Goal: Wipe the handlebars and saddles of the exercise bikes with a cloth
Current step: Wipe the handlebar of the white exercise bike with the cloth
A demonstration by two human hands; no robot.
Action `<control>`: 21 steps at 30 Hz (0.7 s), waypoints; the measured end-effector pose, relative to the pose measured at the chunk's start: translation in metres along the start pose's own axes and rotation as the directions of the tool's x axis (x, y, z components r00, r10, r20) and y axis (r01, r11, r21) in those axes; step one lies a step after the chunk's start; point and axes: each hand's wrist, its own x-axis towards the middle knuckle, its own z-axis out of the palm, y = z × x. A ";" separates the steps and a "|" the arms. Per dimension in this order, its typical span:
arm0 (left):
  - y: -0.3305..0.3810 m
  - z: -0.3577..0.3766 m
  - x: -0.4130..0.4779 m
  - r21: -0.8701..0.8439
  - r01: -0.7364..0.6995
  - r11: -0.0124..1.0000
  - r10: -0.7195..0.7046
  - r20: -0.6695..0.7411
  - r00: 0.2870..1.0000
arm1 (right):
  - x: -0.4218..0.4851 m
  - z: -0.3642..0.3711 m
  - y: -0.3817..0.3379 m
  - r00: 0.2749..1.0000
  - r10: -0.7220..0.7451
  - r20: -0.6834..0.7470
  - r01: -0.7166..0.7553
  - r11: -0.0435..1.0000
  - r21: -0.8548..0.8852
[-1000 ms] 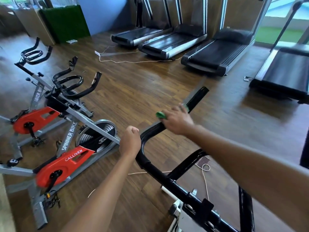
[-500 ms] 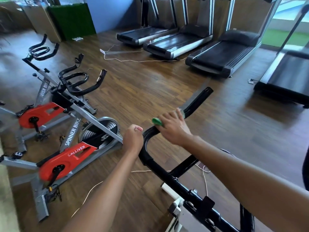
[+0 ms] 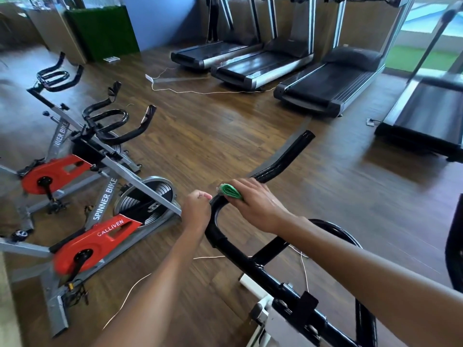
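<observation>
A black handlebar (image 3: 280, 164) of the nearest exercise bike runs from the lower right up to the middle of the view. My right hand (image 3: 258, 204) presses a folded green cloth (image 3: 229, 191) onto the bar just past its left bend, fingers wrapped over the cloth. My left hand (image 3: 196, 212) sits in a fist beside the bend, touching the bar's left side; whether it grips the bar is hidden. No saddle is in view.
Two red and grey spinner bikes (image 3: 100, 236) with black handlebars (image 3: 117, 123) stand at the left. Several treadmills (image 3: 325, 88) line the back and right. White cables (image 3: 200, 92) lie across the wooden floor, one (image 3: 130, 294) under my arms.
My right hand has slid the cloth back down the handlebar from the upper straight part towards the left bend. My left hand has stayed at the bend.
</observation>
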 end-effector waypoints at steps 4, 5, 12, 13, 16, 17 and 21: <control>0.002 0.002 0.001 -0.021 0.039 0.999 -0.039 -0.005 0.999 | -0.028 0.003 -0.034 0.942 0.098 0.320 -0.168 0.965 0.200; 0.004 0.002 0.001 -0.022 0.046 0.999 -0.046 -0.003 0.999 | -0.032 0.005 -0.040 0.922 0.133 0.364 -0.207 0.963 0.173; 0.006 -0.001 -0.004 -0.019 0.060 0.998 -0.060 -0.010 0.998 | -0.020 0.020 -0.052 0.805 0.407 0.431 -0.567 0.741 0.360; 0.006 -0.001 -0.004 -0.010 0.068 0.998 -0.068 -0.005 0.998 | -0.016 0.021 -0.053 0.792 0.420 0.443 -0.593 0.698 0.401; 0.006 -0.002 -0.004 -0.001 0.071 0.997 -0.071 -0.006 0.997 | -0.014 0.021 -0.049 0.775 0.429 0.464 -0.617 0.672 0.410; 0.007 -0.001 -0.004 -0.003 0.072 0.997 -0.072 -0.009 0.997 | -0.016 0.019 -0.048 0.762 0.425 0.488 -0.631 0.657 0.413; 0.006 -0.002 -0.004 0.046 0.060 0.997 -0.060 -0.010 0.998 | -0.015 0.006 -0.038 0.762 0.502 0.409 -0.643 0.656 0.395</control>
